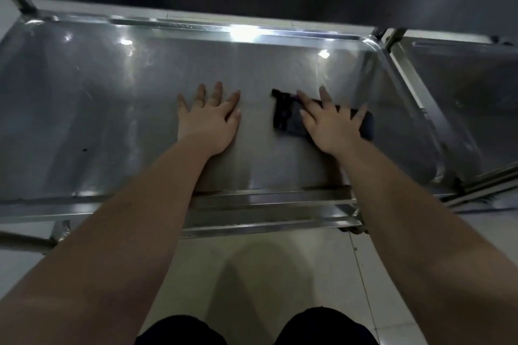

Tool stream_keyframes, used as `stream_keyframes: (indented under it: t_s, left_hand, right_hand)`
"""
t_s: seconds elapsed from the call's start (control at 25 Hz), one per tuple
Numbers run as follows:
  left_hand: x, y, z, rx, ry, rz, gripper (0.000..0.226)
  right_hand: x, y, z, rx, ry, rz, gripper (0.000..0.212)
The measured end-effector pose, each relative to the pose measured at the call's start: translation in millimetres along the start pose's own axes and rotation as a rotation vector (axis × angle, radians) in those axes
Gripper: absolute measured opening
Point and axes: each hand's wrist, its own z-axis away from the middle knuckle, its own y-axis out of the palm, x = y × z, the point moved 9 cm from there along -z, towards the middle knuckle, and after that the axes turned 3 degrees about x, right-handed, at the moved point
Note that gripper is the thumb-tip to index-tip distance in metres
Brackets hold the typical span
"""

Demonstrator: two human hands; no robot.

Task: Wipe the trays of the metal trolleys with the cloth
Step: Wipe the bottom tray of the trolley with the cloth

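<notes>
A shiny metal trolley tray (98, 98) fills the middle of the head view. A dark cloth (286, 117) lies on the tray right of centre, blurred at its edges. My right hand (330, 126) presses flat on the cloth with its fingers spread and straight. My left hand (208, 117) rests flat on the bare tray, fingers spread, a short way left of the cloth and apart from it.
A second metal trolley tray (471, 87) stands at the right, its frame bar (414, 87) against the first tray's right rim. A dark wall runs behind. Pale floor tiles (252, 274) and my dark-clothed knees lie below the tray's near rim (266, 199).
</notes>
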Motion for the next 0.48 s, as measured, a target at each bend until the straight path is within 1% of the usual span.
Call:
stream_keyframes:
  t_s: [0.12,0.24,0.36,0.48]
  left_hand:
    - [3,1,-6,-0.014,-0.021,-0.030,0.054]
    - [12,-2,-15,-0.002,-0.052,-0.038,0.054]
    - [16,-4,-22,0.007,-0.072,-0.031,0.054]
    - [13,-6,-25,0.022,-0.060,-0.030,0.054]
  right_hand:
    - [26,-10,-62,0.060,0.000,-0.075,0.048]
    - [52,-19,-71,0.047,-0.064,-0.086,0.048]
    - [52,-12,-22,-0.012,-0.179,-0.062,0.047]
    - [55,10,50,-0.011,-0.319,-0.031,0.050]
